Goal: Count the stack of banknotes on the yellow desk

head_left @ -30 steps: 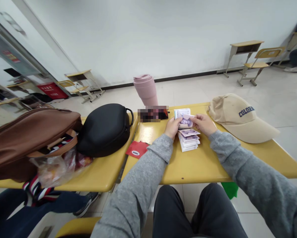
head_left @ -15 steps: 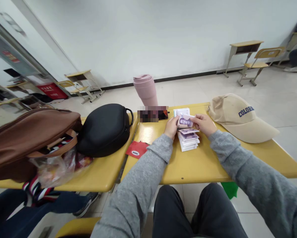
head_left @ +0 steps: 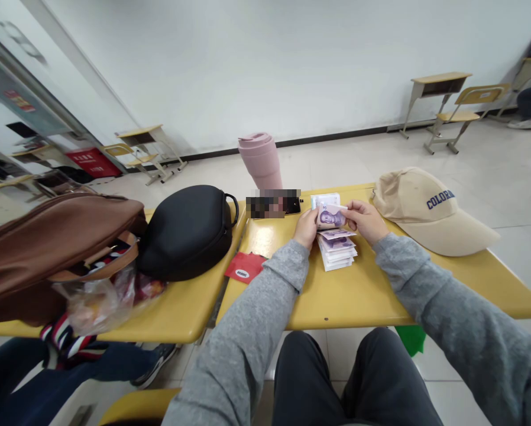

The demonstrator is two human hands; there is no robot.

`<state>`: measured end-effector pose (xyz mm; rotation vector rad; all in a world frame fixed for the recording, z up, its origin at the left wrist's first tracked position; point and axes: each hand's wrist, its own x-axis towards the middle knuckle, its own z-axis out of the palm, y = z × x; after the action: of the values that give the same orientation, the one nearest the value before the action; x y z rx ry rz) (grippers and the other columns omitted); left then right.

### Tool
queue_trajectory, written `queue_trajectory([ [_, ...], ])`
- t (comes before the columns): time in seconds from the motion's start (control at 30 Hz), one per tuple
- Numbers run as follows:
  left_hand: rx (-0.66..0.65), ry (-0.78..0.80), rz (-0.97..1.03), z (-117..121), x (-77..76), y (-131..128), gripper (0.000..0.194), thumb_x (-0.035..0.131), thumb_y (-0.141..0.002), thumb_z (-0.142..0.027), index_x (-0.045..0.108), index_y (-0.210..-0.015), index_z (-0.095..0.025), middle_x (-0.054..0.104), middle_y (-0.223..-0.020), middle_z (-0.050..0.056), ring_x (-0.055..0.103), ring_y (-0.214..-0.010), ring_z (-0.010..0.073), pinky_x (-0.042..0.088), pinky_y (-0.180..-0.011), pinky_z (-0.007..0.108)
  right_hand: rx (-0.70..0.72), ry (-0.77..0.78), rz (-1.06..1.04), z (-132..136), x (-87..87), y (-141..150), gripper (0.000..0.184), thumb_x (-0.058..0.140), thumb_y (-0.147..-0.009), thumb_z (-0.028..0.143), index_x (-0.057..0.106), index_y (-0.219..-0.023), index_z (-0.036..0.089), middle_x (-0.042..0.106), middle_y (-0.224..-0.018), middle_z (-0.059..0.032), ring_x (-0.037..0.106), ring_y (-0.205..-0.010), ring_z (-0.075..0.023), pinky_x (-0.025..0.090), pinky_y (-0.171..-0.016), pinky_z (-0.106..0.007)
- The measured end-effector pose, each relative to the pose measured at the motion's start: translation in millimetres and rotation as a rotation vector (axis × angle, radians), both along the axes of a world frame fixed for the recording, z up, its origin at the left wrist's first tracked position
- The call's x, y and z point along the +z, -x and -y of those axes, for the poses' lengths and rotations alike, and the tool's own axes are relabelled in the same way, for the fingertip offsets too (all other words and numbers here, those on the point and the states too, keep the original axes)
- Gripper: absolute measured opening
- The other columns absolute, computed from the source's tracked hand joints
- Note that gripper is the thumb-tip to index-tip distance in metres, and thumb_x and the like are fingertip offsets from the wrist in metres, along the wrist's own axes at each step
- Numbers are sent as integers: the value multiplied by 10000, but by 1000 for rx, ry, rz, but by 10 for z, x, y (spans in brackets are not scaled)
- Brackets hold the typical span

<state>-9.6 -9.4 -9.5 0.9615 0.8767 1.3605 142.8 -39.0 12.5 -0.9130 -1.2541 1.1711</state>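
Between my hands is a purple banknote (head_left: 331,216) printed with a portrait. My left hand (head_left: 306,228) grips its left edge, thumb on top. At its right edge, my right hand (head_left: 363,220) pinches the note between thumb and fingers. Just nearer to me, a loose pile of folded banknotes (head_left: 337,255) lies fanned on the yellow desk (head_left: 372,296). Behind the held note, a pale bluish stack of notes (head_left: 326,199) rests on the desktop. Whether my left fingers hold further notes underneath is hidden.
A beige cap (head_left: 418,207) sits at the right, a pink tumbler (head_left: 262,161) and a partly blurred phone (head_left: 292,205) at the back. Left are a red packet (head_left: 245,267), a black case (head_left: 188,234), a brown bag (head_left: 61,236) and a plastic bag (head_left: 99,307). A person's leg (head_left: 119,362) shows below.
Almost nothing differs. My right fingers have shifted very slightly at the note's edge; the piles and other things stay where they were.
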Motion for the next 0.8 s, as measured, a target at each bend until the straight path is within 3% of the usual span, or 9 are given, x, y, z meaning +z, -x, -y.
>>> queue_trajectory([
  [0.23,10,-18,-15,10,11,1,262,655,-663,-394,661,-728,-140,677,-722,45,621,-735,177,455,-731,305,-13,-25,50,21,30,-4,230,653,-691,357,527,-619,178,442,-423,55,357,-374,-63,245,-396,-221],
  [0.8,6,30,2,32,34,-7,237,663,-651,-371,650,-717,-144,664,-688,28,617,-698,163,460,-715,295,6,-14,50,32,52,2,306,652,-685,424,511,-565,180,439,-397,51,368,-353,-65,242,-391,-219],
])
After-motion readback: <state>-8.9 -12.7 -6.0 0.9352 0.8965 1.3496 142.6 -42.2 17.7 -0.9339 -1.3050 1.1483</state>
